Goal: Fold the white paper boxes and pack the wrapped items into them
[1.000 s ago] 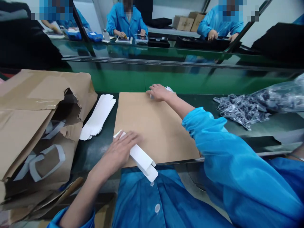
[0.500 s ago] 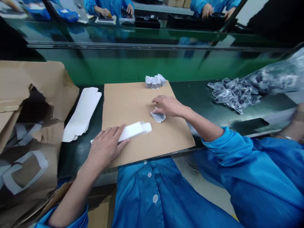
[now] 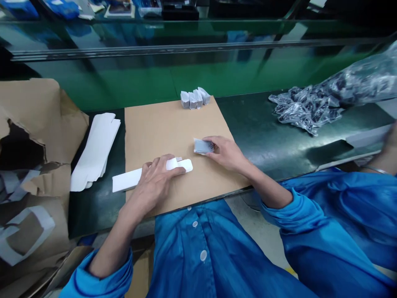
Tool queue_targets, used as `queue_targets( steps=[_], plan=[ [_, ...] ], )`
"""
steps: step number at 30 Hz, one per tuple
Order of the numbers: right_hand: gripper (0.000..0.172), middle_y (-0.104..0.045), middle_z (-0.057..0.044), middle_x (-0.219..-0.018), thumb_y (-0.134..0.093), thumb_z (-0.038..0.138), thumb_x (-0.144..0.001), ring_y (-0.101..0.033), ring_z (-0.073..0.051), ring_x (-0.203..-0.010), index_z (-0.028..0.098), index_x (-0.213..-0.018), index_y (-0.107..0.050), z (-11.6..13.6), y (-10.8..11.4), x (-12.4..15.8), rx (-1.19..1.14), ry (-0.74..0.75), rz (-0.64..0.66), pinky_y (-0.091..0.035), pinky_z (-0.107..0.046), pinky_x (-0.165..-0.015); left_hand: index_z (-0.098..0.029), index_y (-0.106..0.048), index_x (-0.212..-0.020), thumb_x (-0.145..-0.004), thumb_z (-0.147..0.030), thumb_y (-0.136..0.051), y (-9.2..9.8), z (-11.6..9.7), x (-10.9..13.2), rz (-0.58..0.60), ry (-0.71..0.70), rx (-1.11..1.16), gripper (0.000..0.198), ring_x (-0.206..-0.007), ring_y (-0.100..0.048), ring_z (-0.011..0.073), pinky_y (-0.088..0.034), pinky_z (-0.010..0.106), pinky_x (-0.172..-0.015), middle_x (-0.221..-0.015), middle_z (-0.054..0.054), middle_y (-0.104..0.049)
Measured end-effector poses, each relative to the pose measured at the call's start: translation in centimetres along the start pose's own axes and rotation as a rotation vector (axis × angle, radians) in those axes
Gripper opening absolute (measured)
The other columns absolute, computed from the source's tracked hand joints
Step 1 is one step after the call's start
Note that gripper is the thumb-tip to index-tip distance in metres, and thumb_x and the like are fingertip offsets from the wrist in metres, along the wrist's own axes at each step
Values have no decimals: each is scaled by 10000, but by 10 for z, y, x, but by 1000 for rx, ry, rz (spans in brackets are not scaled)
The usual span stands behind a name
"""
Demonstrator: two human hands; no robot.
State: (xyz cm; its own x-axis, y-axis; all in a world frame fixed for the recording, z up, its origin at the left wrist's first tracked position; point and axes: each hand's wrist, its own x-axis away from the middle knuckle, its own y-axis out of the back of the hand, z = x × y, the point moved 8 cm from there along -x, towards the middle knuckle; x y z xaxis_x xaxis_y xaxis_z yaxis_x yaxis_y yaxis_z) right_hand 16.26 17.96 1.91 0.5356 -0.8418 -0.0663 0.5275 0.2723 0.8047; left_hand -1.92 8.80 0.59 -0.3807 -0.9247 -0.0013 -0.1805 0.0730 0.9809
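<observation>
My left hand (image 3: 156,182) is closed around a long, narrow white box (image 3: 127,179) whose end flap stands open toward the right. The box lies low over a brown cardboard sheet (image 3: 155,128), its left end reaching past the sheet's edge. In my right hand (image 3: 225,152) is a small packet in pale wrapping (image 3: 202,146), with a dark printed mark near my fingertips. I pinch it between thumb and fingers just right of the box's open end. Several similar wrapped packets (image 3: 194,99) stand in a row at the sheet's far edge.
Flattened white cartons (image 3: 96,151) are stacked left of the sheet. A torn brown paper bag (image 3: 58,174) stands at far left with paper scraps inside. Clear plastic bags (image 3: 307,107) lie on the right of the dark green bench (image 3: 251,120). Another person's arm (image 3: 386,153) shows at right.
My right hand has closed on the wrapped packet and turned it upright toward the box. My left hand has slid along the box toward its open end. The view has tilted downward.
</observation>
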Motion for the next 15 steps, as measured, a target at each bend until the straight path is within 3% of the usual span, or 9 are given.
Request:
queue_targets(
  steps=[3, 6, 8, 12, 15],
  plan=[
    [406, -700, -54, -1174, -680, 174, -832, -660, -193, -989, 203, -1234, -629, 24, -8, 9, -201, 94, 211, -518, -356, -902, -395, -700, -1127, -935, -133, -394, 5, -8, 10, -65, -51, 23, 446, -1133, -522, 304, -414, 493, -886, -1368, 81, -498],
    [385, -682, -68, -1214, -639, 100, -852, -625, -207, -1138, 187, -1227, -641, 49, -26, 18, -206, 279, 328, -492, -387, -1005, -371, -707, -1105, -899, -70, -416, 9, -18, 20, -106, -142, 3, 466, -1163, -509, 309, -412, 485, -873, -1390, 99, -478],
    [370, -665, -95, -1235, -601, 93, -879, -602, -216, -1189, 162, -1241, -630, 59, -34, 21, -163, 348, 239, -482, -406, -1053, -355, -707, -1096, -881, -35, -425, 13, -23, 25, -133, -182, -16, 478, -1188, -501, 311, -418, 475, -866, -1386, 110, -480],
    [407, -596, -146, -1338, -449, 132, -964, -534, -254, -1296, 164, -1358, -549, 75, -37, 38, -40, 355, -88, -481, -470, -1086, -337, -691, -1114, -901, -47, -453, 23, -26, 30, -230, -182, -15, 431, -1226, -488, 304, -431, 458, -888, -1389, 112, -484],
    [419, -587, -135, -1364, -399, 168, -991, -475, -293, -1365, 199, -1382, -549, 94, -40, 55, -14, 382, -154, -440, -522, -1129, -336, -664, -1147, -917, -96, -511, 30, -30, 35, -348, -189, 9, 366, -1254, -480, 286, -424, 446, -945, -1391, 90, -489]
  ],
)
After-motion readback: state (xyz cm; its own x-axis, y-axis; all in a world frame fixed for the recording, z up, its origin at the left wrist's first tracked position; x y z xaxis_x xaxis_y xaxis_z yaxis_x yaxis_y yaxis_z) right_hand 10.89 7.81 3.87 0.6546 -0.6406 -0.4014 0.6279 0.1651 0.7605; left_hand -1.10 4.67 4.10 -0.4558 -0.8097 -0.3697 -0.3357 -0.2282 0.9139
